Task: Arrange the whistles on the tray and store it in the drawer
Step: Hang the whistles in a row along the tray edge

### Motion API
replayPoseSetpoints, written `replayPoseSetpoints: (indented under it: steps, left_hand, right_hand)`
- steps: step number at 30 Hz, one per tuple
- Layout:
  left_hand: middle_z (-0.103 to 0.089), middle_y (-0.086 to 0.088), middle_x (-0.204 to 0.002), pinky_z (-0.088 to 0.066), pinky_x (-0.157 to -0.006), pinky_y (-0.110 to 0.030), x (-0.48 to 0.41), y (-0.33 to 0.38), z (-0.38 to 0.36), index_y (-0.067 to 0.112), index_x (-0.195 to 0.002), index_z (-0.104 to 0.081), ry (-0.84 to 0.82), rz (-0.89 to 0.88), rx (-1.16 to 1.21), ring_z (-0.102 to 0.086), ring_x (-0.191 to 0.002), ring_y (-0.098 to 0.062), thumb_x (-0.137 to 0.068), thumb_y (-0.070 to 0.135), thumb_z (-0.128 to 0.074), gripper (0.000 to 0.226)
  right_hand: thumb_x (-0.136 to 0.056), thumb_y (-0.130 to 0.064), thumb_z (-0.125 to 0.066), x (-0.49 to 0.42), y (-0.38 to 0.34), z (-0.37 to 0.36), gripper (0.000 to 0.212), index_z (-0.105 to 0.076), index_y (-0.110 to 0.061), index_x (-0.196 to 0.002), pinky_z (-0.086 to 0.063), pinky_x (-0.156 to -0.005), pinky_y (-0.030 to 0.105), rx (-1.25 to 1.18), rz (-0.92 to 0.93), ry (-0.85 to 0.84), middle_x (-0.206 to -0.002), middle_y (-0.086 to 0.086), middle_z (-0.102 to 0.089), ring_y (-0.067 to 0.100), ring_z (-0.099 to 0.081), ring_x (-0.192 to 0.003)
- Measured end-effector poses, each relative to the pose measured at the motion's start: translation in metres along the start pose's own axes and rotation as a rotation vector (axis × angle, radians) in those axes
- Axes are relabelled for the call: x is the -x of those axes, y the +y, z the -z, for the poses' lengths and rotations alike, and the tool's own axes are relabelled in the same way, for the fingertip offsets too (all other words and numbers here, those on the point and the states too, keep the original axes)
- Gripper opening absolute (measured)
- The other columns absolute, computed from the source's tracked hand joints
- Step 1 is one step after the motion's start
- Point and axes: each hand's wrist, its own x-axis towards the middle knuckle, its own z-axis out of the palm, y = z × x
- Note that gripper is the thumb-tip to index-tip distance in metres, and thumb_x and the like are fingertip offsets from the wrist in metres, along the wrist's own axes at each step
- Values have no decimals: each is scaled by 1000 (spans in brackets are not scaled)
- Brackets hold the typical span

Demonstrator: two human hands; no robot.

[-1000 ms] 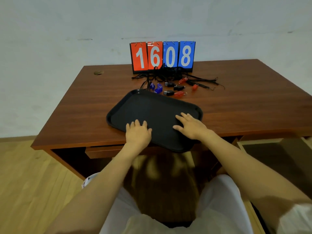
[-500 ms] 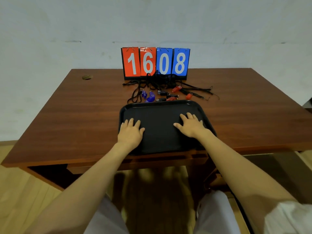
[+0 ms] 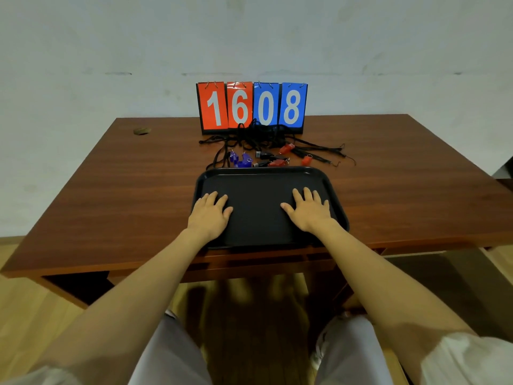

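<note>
A black tray lies squarely on the brown desk near its front edge, with nothing in it but my hands. My left hand rests flat on the tray's left part, fingers straight. On its right part my right hand lies flat the same way. Just behind the tray's far rim lie several whistles with tangled black lanyards: blue whistles at the left, black whistles in the middle, red whistles at the right.
A flip scoreboard reading 1608 stands at the desk's back edge against the wall. A cable hole is at the back left. A shallow drawer front runs under the desk edge. My knees are below.
The tray has turned from a slanted position to square with the desk edge and slid back towards the whistles. Both hands stayed flat on it. The camera view shifted to centre on the desk.
</note>
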Motion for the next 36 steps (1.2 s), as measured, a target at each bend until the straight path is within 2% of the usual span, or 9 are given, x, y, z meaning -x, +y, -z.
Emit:
replayPoseSetpoints:
  steps: [6,10,14,18,23,28,31,36]
  left_hand:
    - [-21,-13,-156,-14,-120,-40,-2,2,1,16,-148,-26,10,9,3,-17,-145,-32,-101,41,-27,53]
    - [-36,-15,-144,-30,-110,-42,-15,7,13,14,-140,-37,-15,30,-31,-34,-132,-35,-97,40,-39,51]
    - [-40,-15,-138,-38,-103,-43,-46,10,28,11,-133,-44,-3,62,115,-35,-130,-33,-94,33,-50,45]
    - [-33,-11,-145,-35,-107,-42,-85,16,36,12,-140,-39,93,53,309,-29,-136,-29,-95,26,-50,48]
    - [-41,-13,-139,-37,-104,-42,-133,21,37,13,-139,-41,184,63,336,-35,-130,-31,-98,18,-42,41]
    - [-46,-17,-129,-41,-95,-45,-169,13,37,18,-136,-47,118,54,202,-40,-120,-37,-101,26,-35,38]
    - [-50,-18,-125,-41,-94,-43,-181,7,38,16,-133,-49,89,66,114,-44,-117,-37,-99,30,-41,38]
    - [-52,-18,-122,-43,-89,-42,-189,5,43,12,-125,-50,126,81,68,-47,-113,-36,-94,35,-50,39]
  right_hand:
    - [-95,-63,-20,-1,2,-2,71,-5,-25,-153,-3,-119,54,-38,4,13,-162,6,3,30,5,-149]
    - [-96,-58,-27,-8,-1,1,69,-14,-20,-152,-3,-118,54,-48,3,28,-161,9,-2,31,6,-148]
    - [-99,-42,-39,-33,-15,25,55,-33,-13,-145,-9,-119,49,-39,140,215,-157,11,-18,29,-1,-148]
    - [-97,-28,-46,-73,-41,45,48,-38,-14,-142,-22,-117,43,-82,312,314,-148,9,-35,27,-19,-144]
    - [-98,-23,-44,-120,-75,51,46,-36,-20,-144,-36,-106,42,-179,362,239,-140,10,-42,27,-33,-133]
    - [-102,-29,-32,-155,-98,49,40,-41,-26,-141,-36,-100,43,-60,378,194,-132,10,-46,29,-35,-127]
    - [-101,-30,-35,-166,-103,49,36,-50,-23,-133,-34,-100,44,16,350,150,-133,10,-48,29,-33,-128]
    - [-100,-31,-40,-171,-108,51,32,-55,-18,-124,-34,-101,46,-62,283,191,-128,8,-57,27,-37,-128]
